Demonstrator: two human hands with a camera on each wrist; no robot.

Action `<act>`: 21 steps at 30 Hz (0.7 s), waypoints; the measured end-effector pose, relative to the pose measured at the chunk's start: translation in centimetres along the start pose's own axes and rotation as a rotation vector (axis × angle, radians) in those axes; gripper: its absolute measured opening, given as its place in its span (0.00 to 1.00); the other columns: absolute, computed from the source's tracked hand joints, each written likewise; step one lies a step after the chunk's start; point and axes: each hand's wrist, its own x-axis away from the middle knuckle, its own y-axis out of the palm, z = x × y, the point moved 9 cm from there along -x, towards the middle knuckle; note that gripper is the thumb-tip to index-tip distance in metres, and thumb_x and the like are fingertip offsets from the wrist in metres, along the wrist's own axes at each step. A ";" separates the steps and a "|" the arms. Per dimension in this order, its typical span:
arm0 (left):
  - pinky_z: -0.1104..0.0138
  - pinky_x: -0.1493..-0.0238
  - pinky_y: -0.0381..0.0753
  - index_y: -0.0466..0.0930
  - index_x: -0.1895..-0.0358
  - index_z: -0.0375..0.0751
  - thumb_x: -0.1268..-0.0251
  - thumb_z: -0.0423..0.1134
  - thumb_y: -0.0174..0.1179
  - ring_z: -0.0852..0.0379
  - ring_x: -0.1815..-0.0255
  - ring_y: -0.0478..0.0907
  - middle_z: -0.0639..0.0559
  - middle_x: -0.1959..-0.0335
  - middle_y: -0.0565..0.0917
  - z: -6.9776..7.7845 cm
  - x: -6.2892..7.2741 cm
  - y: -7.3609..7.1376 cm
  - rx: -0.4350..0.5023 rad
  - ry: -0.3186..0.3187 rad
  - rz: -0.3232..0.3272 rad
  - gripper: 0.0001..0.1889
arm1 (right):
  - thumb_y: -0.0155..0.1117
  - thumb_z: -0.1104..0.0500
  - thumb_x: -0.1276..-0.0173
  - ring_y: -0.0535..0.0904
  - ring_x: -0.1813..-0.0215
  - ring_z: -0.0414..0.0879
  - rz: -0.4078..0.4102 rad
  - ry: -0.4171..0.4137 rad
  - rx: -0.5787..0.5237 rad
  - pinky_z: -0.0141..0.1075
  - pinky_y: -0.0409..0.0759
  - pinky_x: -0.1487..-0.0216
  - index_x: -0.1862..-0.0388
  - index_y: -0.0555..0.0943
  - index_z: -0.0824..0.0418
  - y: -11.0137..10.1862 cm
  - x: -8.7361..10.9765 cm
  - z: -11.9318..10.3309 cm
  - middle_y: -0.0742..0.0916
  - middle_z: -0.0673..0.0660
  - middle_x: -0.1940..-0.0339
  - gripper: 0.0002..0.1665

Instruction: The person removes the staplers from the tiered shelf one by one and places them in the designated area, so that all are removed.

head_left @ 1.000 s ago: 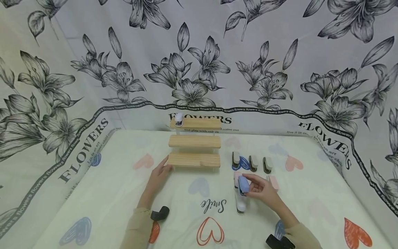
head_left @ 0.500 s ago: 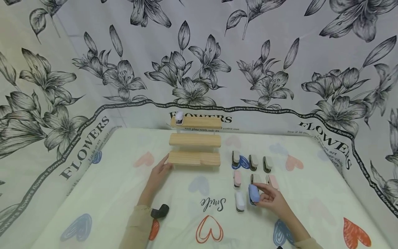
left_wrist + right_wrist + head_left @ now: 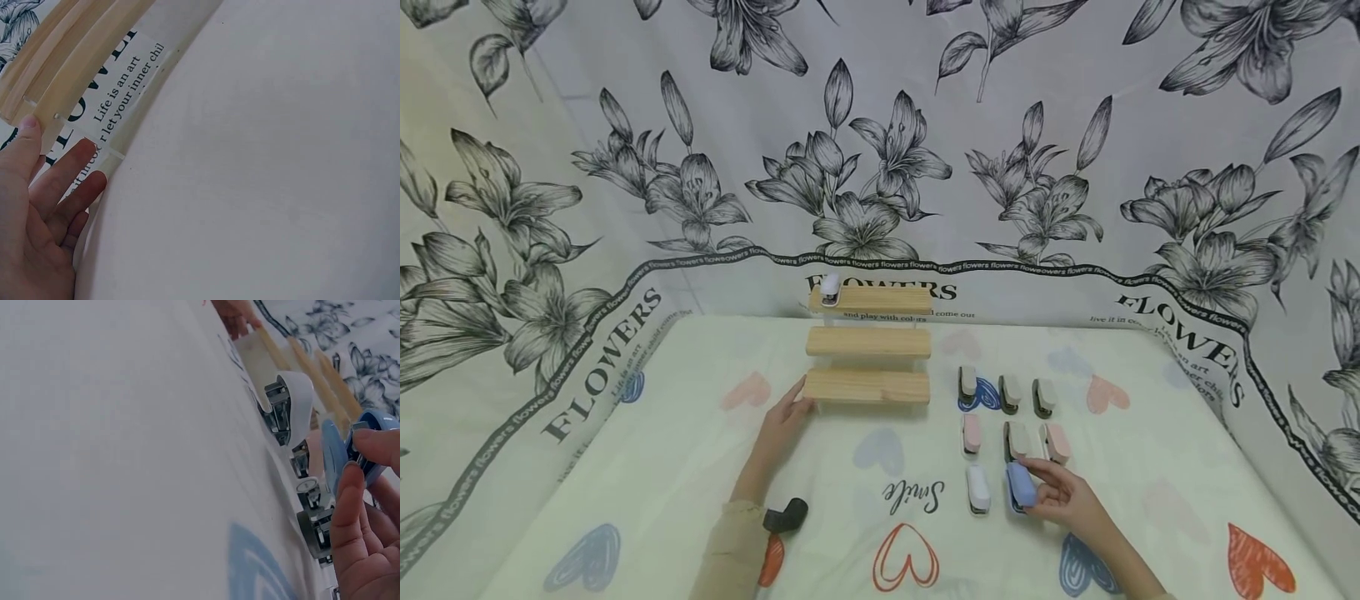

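In the head view my right hand [image 3: 1063,496] pinches a blue mini stapler [image 3: 1021,486] between thumb and fingers. It stands low over or on the cloth, right of a white stapler [image 3: 977,488]; contact with the cloth cannot be told. The right wrist view shows my thumb against the metal part of the blue stapler [image 3: 334,453]. My left hand [image 3: 781,421] holds the left end of the lowest board of a three-tier wooden stand [image 3: 867,386]. In the left wrist view its thumb lies on the board [image 3: 53,109], with the other fingers loosely bent below.
Behind the blue stapler are a pink stapler [image 3: 972,433], a grey one [image 3: 1017,440] and another pink one [image 3: 1056,442]. Several more grey staplers [image 3: 1009,394] form the back row. A white stapler [image 3: 830,289] stands on the stand's top board. A flowered curtain hangs behind.
My right hand has carried the blue stapler from over the left column, rightward and toward me, to beside the white stapler in the front row. My left hand stays at the stand.
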 end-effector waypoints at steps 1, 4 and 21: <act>0.50 0.42 0.59 0.58 0.33 0.50 0.36 0.56 0.48 0.44 0.45 0.70 0.40 0.51 0.77 -0.1 0.0 0.0 -0.003 -0.004 0.003 0.30 | 0.66 0.73 0.50 0.75 0.72 0.38 0.000 0.004 0.006 0.30 0.77 0.72 0.43 0.62 0.80 0.0 0.1 0.1 0.78 0.42 0.49 0.36; 0.50 0.42 0.59 0.58 0.33 0.50 0.36 0.56 0.48 0.45 0.46 0.70 0.40 0.52 0.78 -0.2 0.1 0.0 -0.002 -0.012 0.006 0.30 | 0.65 0.74 0.50 0.75 0.72 0.38 -0.001 -0.002 0.012 0.30 0.76 0.74 0.44 0.62 0.80 -0.1 0.3 0.2 0.78 0.41 0.49 0.35; 0.50 0.42 0.58 0.55 0.33 0.39 0.31 0.44 0.47 0.41 0.45 0.69 0.34 0.51 0.75 3.4 1.5 0.1 0.032 -0.014 -0.016 0.27 | 0.67 0.72 0.52 0.76 0.72 0.40 -0.004 0.044 0.017 0.32 0.78 0.70 0.43 0.62 0.79 -0.6 1.0 1.5 0.70 0.73 0.43 0.38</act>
